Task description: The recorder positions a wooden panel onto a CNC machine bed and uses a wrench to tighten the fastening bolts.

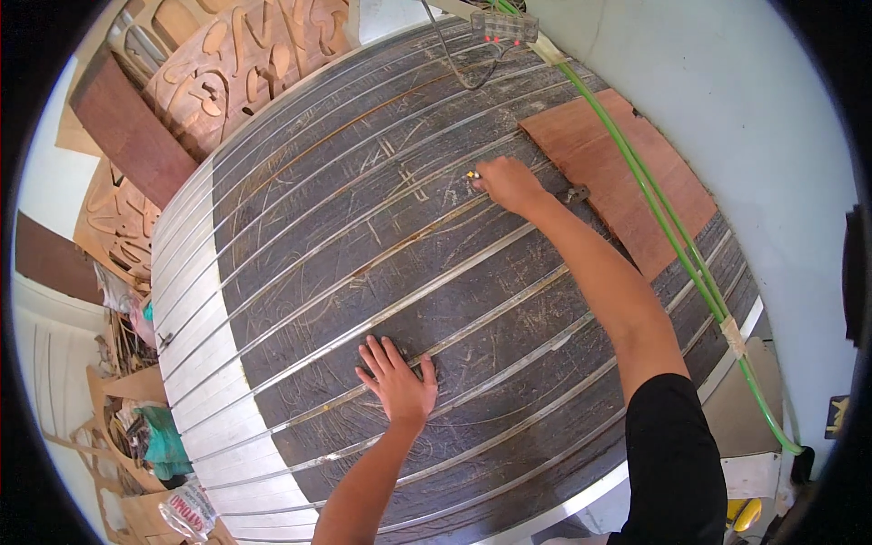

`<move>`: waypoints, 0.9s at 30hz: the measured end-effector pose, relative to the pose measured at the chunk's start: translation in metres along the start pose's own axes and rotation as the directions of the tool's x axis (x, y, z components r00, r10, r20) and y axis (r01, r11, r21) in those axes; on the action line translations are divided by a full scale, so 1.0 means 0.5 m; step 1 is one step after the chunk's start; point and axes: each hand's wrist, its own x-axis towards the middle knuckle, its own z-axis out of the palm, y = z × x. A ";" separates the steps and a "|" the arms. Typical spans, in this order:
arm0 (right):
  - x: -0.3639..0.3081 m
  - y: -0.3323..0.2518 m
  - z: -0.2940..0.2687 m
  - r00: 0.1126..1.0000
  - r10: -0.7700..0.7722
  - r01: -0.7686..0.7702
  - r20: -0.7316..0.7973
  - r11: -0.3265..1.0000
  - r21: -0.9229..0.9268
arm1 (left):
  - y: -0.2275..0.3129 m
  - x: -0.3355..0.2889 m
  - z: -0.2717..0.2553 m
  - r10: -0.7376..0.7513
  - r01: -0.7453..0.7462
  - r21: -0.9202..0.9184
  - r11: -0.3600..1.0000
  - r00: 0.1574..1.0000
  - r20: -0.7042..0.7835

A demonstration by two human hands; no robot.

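Note:
My left hand [401, 385] lies flat with its fingers spread on a dark, scratched work table [309, 272] with metal slots running across it. Farther off and to the right, my right hand [511, 185] is closed in a pinch just over the surface. From its fingertips sticks a small piece with yellow and silver parts [472, 175], whose kind I cannot make out. Close to my right wrist, a small metal clamp [577, 193] sits at the edge of a reddish-brown plywood sheet [627, 168] lying on the table.
Green hoses [627, 150] run over the plywood along the pale wall [754, 136]. A clear box with red lights [505, 29] and a dark cable stand at the far end. Cut-out wooden panels [195, 82] lean at the far left; a green bag [162, 440] lies beside offcuts.

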 end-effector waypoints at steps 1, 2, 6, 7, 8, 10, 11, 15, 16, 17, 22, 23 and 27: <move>-0.009 -0.016 -0.017 0.993 -0.040 0.050 -0.113 0.994 0.094 | -0.005 -0.001 0.000 0.002 -0.002 0.004 1.000 1.000 -0.002; -0.019 -0.012 -0.034 0.992 -0.044 0.054 -0.114 0.995 0.086 | -0.004 0.000 -0.002 0.005 -0.005 0.006 1.000 1.000 -0.011; -0.138 0.061 -0.122 0.830 0.541 -0.414 0.137 0.433 0.801 | -0.003 -0.001 -0.002 0.010 -0.010 0.004 1.000 1.000 -0.001; -0.184 0.081 -0.128 0.769 0.631 -0.333 0.103 0.258 0.907 | -0.002 -0.001 -0.003 0.009 -0.009 0.003 1.000 1.000 0.005; -0.228 0.106 -0.130 0.695 0.714 -0.214 0.091 0.084 0.973 | 0.001 -0.002 -0.004 0.005 -0.005 0.003 1.000 1.000 0.012; -0.311 0.198 -0.133 0.568 0.821 -0.053 0.053 -0.028 0.998 | 0.018 -0.001 -0.006 0.009 -0.009 -0.007 1.000 1.000 0.016; -0.327 0.203 -0.134 0.567 0.822 -0.054 0.056 -0.031 0.998 | 0.013 -0.001 -0.008 0.000 0.000 0.007 1.000 1.000 0.019; -0.350 0.253 -0.111 0.557 0.827 -0.096 0.079 -0.031 0.995 | 0.010 -0.001 -0.004 -0.001 0.001 0.026 1.000 1.000 0.020; -0.349 0.282 -0.103 0.576 0.809 -0.135 0.116 -0.046 0.990 | 0.017 -0.001 0.001 0.001 -0.001 0.019 1.000 1.000 0.017; -0.338 0.281 -0.095 0.574 0.810 -0.135 0.121 -0.053 0.989 | 0.013 -0.001 0.002 -0.005 0.005 0.026 1.000 1.000 0.013; -0.321 0.279 -0.071 0.588 0.769 -0.449 0.252 0.051 0.892 | 0.005 -0.002 0.003 -0.005 0.005 0.032 0.999 1.000 0.001; -0.327 0.286 -0.069 0.586 0.769 -0.451 0.254 0.050 0.891 | 0.006 -0.003 0.004 -0.005 0.005 0.030 1.000 1.000 -0.003; -0.346 0.297 -0.071 0.599 0.774 -0.411 0.203 0.080 0.908 | 0.006 -0.001 0.001 0.003 -0.002 0.040 0.999 1.000 -0.011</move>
